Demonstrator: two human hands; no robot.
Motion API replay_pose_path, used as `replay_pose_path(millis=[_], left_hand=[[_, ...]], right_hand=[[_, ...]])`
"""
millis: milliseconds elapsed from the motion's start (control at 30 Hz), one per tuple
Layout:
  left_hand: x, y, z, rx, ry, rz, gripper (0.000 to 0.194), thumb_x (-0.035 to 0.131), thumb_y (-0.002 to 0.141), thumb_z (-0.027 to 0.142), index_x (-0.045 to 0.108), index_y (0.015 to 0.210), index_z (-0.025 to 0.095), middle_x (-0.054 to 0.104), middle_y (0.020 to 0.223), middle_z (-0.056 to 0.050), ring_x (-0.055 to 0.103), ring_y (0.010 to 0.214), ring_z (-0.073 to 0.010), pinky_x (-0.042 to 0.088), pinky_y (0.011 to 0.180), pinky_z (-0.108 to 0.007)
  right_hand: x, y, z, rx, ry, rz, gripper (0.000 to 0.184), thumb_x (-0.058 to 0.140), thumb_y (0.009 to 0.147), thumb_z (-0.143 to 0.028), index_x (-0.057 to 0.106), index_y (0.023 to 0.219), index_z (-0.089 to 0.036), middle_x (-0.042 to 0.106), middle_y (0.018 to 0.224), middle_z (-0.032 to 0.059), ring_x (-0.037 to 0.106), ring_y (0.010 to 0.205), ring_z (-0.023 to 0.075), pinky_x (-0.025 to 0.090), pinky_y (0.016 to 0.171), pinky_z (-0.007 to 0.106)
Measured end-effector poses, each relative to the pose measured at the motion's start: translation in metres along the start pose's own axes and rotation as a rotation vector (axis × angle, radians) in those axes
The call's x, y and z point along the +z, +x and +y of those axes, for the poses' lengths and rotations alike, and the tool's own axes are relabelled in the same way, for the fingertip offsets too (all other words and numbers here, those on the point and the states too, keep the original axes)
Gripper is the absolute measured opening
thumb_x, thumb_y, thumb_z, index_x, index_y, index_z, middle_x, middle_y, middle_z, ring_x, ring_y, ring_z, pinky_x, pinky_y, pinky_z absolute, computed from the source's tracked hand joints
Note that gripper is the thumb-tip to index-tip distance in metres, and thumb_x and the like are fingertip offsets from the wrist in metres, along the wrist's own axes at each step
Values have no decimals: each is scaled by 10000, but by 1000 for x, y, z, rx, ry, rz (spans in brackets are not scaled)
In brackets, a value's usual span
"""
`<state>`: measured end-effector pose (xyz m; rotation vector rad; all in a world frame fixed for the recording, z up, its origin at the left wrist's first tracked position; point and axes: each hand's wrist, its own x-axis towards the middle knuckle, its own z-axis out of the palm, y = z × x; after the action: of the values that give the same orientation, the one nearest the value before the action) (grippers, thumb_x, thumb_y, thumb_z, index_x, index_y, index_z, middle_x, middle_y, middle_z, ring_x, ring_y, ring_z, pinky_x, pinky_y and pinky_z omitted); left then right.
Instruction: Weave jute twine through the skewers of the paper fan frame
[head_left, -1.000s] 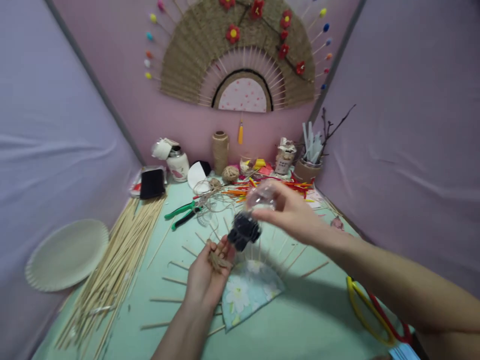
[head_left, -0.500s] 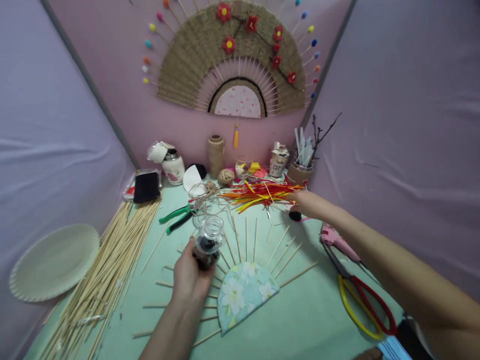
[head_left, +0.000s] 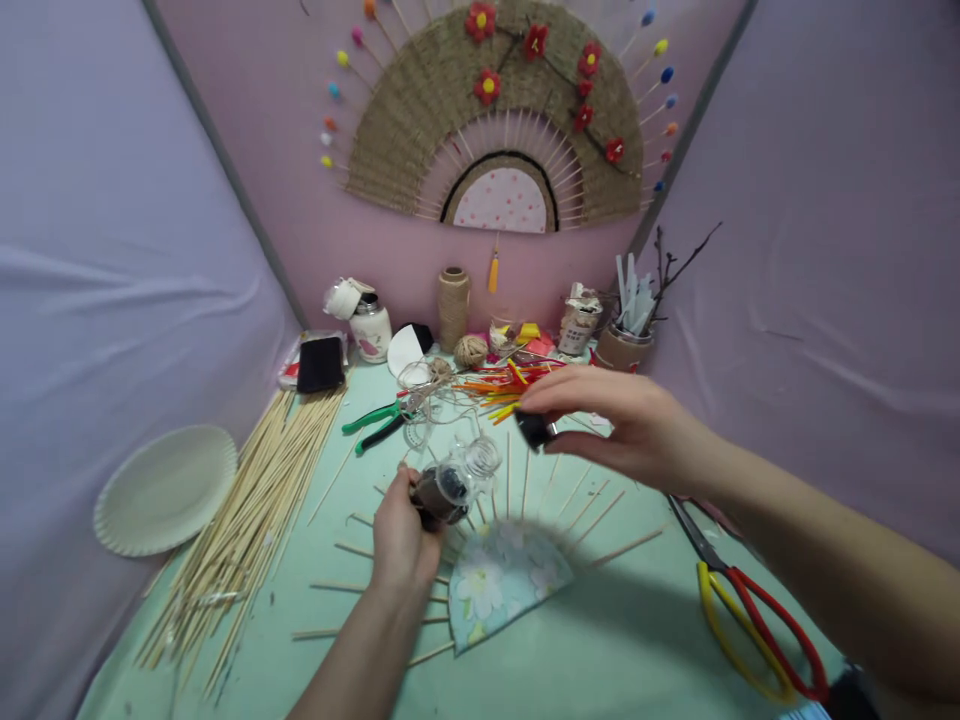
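At the far left, a pale plate (head_left: pixel 165 490) with a wavy rim lies tilted, just beside a long heap of thin sticks (head_left: pixel 255 490). At the far end of the sticks there is a black pad (head_left: pixel 320 364). Next come the white jar (head_left: pixel 371 332) and, nearer to the person, the pliers (head_left: pixel 380 424) with green and black handles.

The left hand (head_left: pixel 407 525) is closed around the lower part of a clear bottle (head_left: pixel 452 487), which has dark contents. The bottle is tilted, its open neck pointing up and to the right, above the table (head_left: pixel 600 660). Behind it stand the spool (head_left: pixel 454 308) and the twine ball (head_left: pixel 470 351). Partly below the bottle, a flowered half-circle (head_left: pixel 510 582) lies with sticks spread around it.

The right hand (head_left: pixel 637 425) is apart from the left one. Its thumb and fingers are pinched on a small black cap (head_left: pixel 533 430), which is near the bottle neck but does not touch it. Coloured strips (head_left: pixel 499 384) lie behind. Farther right are the cup (head_left: pixel 579 322), the pot (head_left: pixel 624 350) holding white sticks and twigs, and the scissors (head_left: pixel 780 625), their handles yellow and red.
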<state>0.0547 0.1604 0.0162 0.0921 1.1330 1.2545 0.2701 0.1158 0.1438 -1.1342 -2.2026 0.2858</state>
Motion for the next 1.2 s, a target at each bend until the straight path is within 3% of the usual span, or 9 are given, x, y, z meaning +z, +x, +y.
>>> replay_pose_path(millis=[100,267,500,600,700,800,933,1067,1200], left_hand=[[-4,0,-2,44,73,-16,151,603,768,254,506,696,162,518,575,39,481,455,-89,387,437,-195],[-7,-1,-5,108,104,-68,211,614,719,308,456,662,180,479,550,51,435,459,-90,322,412,-186],[-5,-9,-6,148,130,-84,168,615,654,268,477,677,177,493,593,46,451,513,-94,362,462,-200],[-4,-9,-3,166,116,-82,152,605,661,250,470,675,181,484,595,53,444,520,-92,374,468,-199],[-3,-7,0,171,116,-50,167,612,671,257,463,669,182,460,583,61,426,504,-89,366,450,-194],[-3,-8,-2,181,139,-53,167,604,712,271,473,670,177,452,572,59,419,491,-86,369,440,-191],[-2,-12,-6,144,125,-69,161,561,793,223,472,669,172,454,563,50,414,468,-83,381,423,-185],[3,-13,-4,-129,21,-123,144,499,868,155,501,724,149,535,655,0,532,538,-103,466,477,-214],[3,-11,4,-380,-118,-172,194,419,914,97,458,728,140,507,657,-3,521,512,-67,464,481,-184]], right_hand=[[12,19,-27,-175,-41,-127,263,544,892,-163,635,1132,-218,662,1119,69,610,1032,155,503,897,291],[21,25,-25,-203,-158,-240,239,517,914,-183,630,1124,-198,664,1088,84,607,1000,160,484,846,284],[36,24,-28,331,-495,-314,510,477,874,-593,641,672,-154,584,573,45,533,550,146,277,516,258],[30,24,-30,394,-356,-297,478,465,879,-598,655,806,-165,617,644,36,537,579,144,290,527,252],[21,21,-33,248,-140,-277,438,578,841,-544,588,1098,-189,664,894,46,586,745,147,389,626,242],[25,16,-35,141,-126,-278,287,594,874,-408,589,1057,-186,649,970,59,583,858,155,415,726,257],[35,15,-34,204,-146,-230,217,628,854,-358,592,971,-178,642,845,26,551,712,124,389,629,238],[8,24,-33,179,-149,-112,194,661,821,-345,610,916,-183,625,761,-8,521,621,92,384,580,219],[-58,47,-23,235,-304,204,227,659,802,-377,626,904,-177,618,701,-9,510,580,98,383,538,229]])
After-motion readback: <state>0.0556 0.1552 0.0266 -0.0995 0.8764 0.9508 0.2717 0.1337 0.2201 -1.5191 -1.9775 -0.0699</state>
